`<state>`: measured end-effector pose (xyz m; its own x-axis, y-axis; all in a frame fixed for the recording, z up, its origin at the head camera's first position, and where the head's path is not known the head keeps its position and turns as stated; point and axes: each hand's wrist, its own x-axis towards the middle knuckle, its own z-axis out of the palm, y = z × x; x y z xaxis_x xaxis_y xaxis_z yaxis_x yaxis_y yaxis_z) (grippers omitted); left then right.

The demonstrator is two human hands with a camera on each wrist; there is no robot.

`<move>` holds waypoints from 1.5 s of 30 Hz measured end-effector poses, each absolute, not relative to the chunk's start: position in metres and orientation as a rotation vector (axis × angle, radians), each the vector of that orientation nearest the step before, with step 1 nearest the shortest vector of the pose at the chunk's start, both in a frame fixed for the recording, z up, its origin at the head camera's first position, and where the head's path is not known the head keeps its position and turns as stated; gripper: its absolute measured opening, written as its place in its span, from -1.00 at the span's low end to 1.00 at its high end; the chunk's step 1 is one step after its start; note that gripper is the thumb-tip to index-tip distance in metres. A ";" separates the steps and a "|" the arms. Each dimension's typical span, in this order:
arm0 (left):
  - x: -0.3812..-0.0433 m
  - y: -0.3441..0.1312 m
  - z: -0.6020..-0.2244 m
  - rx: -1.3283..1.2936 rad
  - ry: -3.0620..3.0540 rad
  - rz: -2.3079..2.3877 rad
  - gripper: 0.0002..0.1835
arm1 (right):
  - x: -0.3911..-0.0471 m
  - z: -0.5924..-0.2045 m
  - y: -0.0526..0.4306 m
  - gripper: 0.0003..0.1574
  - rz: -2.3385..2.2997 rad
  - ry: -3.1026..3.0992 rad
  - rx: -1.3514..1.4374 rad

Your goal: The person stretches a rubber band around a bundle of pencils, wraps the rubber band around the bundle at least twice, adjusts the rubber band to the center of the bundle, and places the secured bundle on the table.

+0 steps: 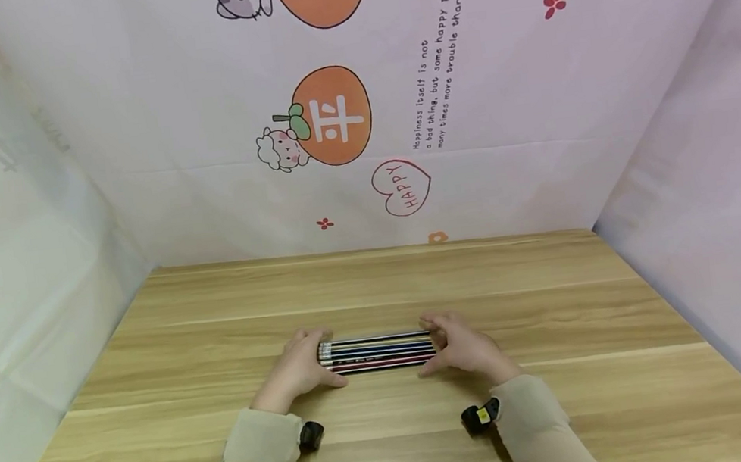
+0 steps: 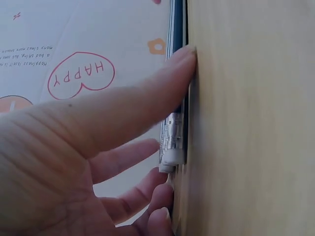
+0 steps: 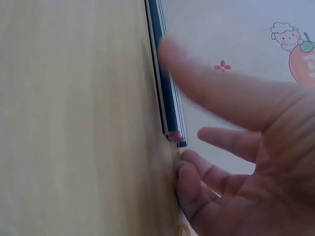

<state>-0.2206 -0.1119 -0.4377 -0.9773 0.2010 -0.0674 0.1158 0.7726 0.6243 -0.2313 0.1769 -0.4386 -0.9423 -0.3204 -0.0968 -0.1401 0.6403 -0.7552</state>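
Note:
A flat row of several pencils [image 1: 381, 353] lies crosswise on the wooden table, with their white erasers [image 2: 173, 156] and silver ferrules at the left end. My left hand [image 1: 297, 367] holds that end, thumb along the near side and fingers curled about the far side and eraser tips. At the opposite end is my right hand [image 1: 464, 348], its thumb along the nearest dark pencil [image 3: 169, 101]. The other fingers of that hand are loosely bent beyond the pencil ends, with a gap visible at the index finger. Whether the right thumb presses is unclear, as it is blurred.
The wood-grain table [image 1: 376, 284] ends at a white printed sheet [image 1: 508, 169] behind it. More white sheeting [image 1: 22, 248] hangs on the left and right. Each wrist wears a beige cuff [image 1: 264, 441] with a small black camera [image 1: 311, 437].

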 end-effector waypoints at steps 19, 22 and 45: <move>-0.222 -0.112 -0.436 0.250 2.804 0.944 -0.58 | -0.230 -0.434 0.170 -0.65 -0.978 2.687 -0.469; -0.222 -0.113 -0.436 0.242 2.804 0.927 -0.60 | -0.229 -0.432 0.169 -0.67 -0.911 2.714 -0.459; -0.218 -0.115 -0.432 0.320 2.728 0.965 -0.52 | -0.226 -0.430 0.179 -0.73 -1.316 2.345 -0.430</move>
